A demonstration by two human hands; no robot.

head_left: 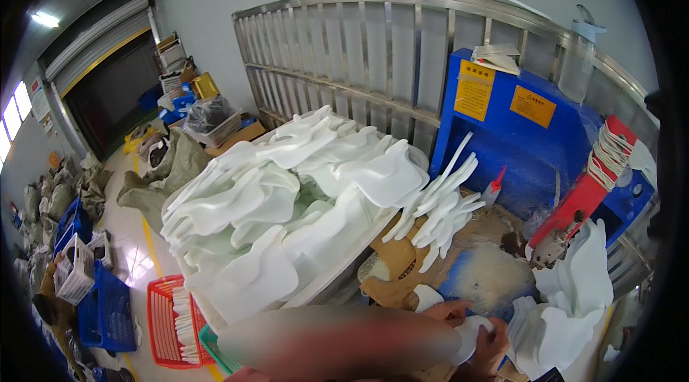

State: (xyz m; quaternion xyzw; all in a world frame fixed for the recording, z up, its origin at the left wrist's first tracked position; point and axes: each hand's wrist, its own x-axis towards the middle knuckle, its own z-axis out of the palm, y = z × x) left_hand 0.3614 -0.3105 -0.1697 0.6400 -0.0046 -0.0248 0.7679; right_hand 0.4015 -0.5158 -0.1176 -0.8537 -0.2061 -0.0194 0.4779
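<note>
Low in the view, right of the middle, my left hand point(449, 312) and my right hand point(491, 346) are closed on a small white moulded piece point(469, 333) between them. A blurred patch hides much of my left arm. Just beyond my left hand another white piece point(428, 297) lies on brown cardboard point(393, 289). A worn blue work surface point(488, 278), dusted with pale powder, is in front of my hands. To the right of my right hand stands a stack of white curved pieces point(567, 317). Farther off lies a heap of slender white pieces point(445, 213).
A large bin point(326, 294) heaped with white curved pieces stands left. A blue machine point(517, 145) has a red arm point(585, 185) wrapped in cord. Behind runs a metal railing point(344, 88). A red basket point(159, 324) and a blue crate point(108, 314) sit on the floor.
</note>
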